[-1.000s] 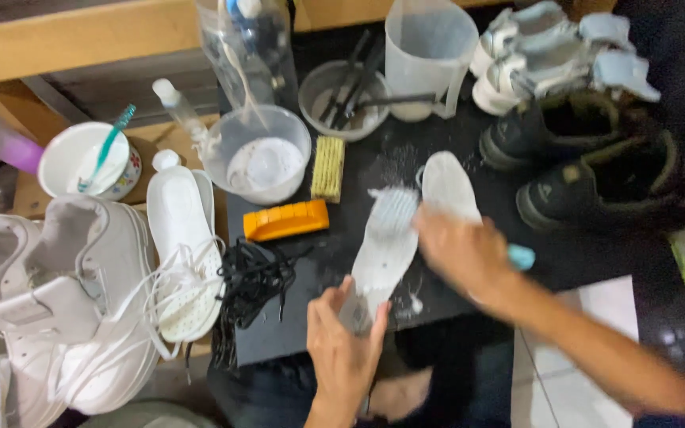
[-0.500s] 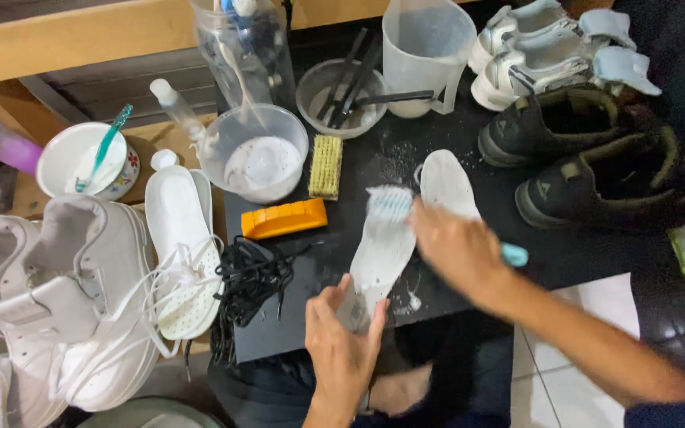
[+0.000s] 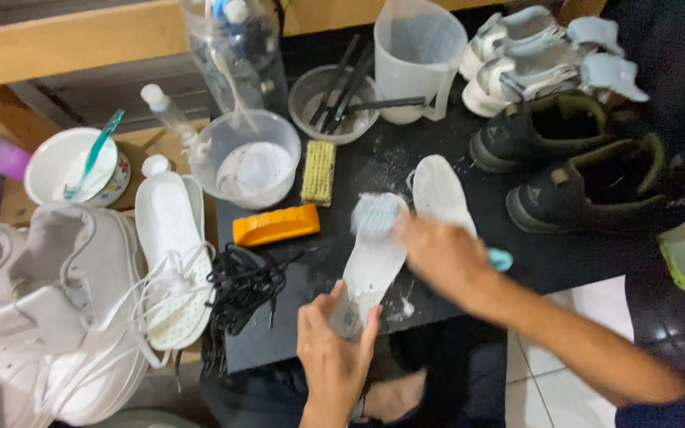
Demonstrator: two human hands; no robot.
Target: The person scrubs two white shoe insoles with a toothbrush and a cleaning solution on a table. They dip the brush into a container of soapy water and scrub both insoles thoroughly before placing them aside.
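My left hand [image 3: 333, 345] pinches the near end of a white insole [image 3: 374, 261] that lies on the black table [image 3: 358, 158]. My right hand [image 3: 440, 255] grips a light blue brush [image 3: 376, 214], its bristles resting on the far end of that insole. The brush's teal handle tip [image 3: 501, 259] sticks out past my hand. A second white insole [image 3: 441, 192] lies just beyond, next to my right hand. Soap foam spots the table around the insole.
A clear bowl of foamy water [image 3: 249, 161], an orange brush [image 3: 276, 225] and a yellow bristle brush [image 3: 318, 171] sit left of the insole. Black laces [image 3: 241, 287], white sneakers [image 3: 49, 309], dark shoes [image 3: 588, 170], a plastic jug [image 3: 419, 55] and a tool bowl [image 3: 334, 91] surround the spot.
My right hand has slid the brush along the far part of the insole, a little toward the toe end. My left hand keeps its hold on the near end.
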